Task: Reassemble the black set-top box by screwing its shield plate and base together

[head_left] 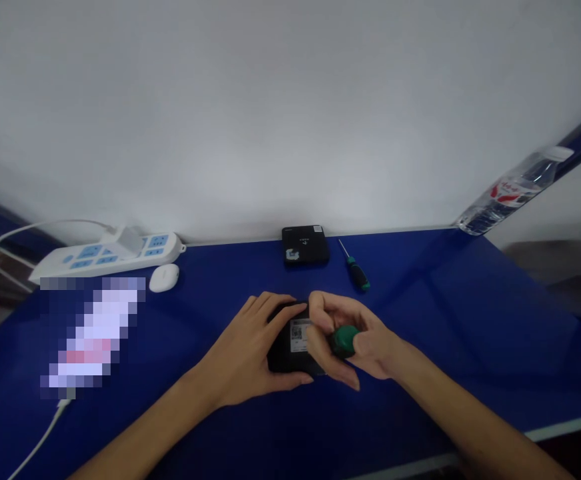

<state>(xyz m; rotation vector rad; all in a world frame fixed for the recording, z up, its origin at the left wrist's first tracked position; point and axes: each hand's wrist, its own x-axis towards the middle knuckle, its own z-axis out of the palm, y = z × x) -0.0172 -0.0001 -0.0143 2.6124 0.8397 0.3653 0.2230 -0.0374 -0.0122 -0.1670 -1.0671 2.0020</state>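
Observation:
A black box with a white label [299, 337] lies on the blue table in front of me. My left hand [258, 350] is closed around its left side, fingers along the top edge and thumb along the near edge. Over the right part of the box, my right hand [348, 337] grips a screwdriver with a green-ended handle [344, 341]. The handle's end points up towards me; the shaft and tip are hidden beneath the hand. Part of the label and the box's right side are covered by my right fingers.
Against the wall stands another black box [305, 245], with a second screwdriver [357, 274] to its right. A white power strip [105, 257], a white case [164, 278] and a blurred-out device with a cable lie left. A plastic bottle [513, 193] leans at the back right.

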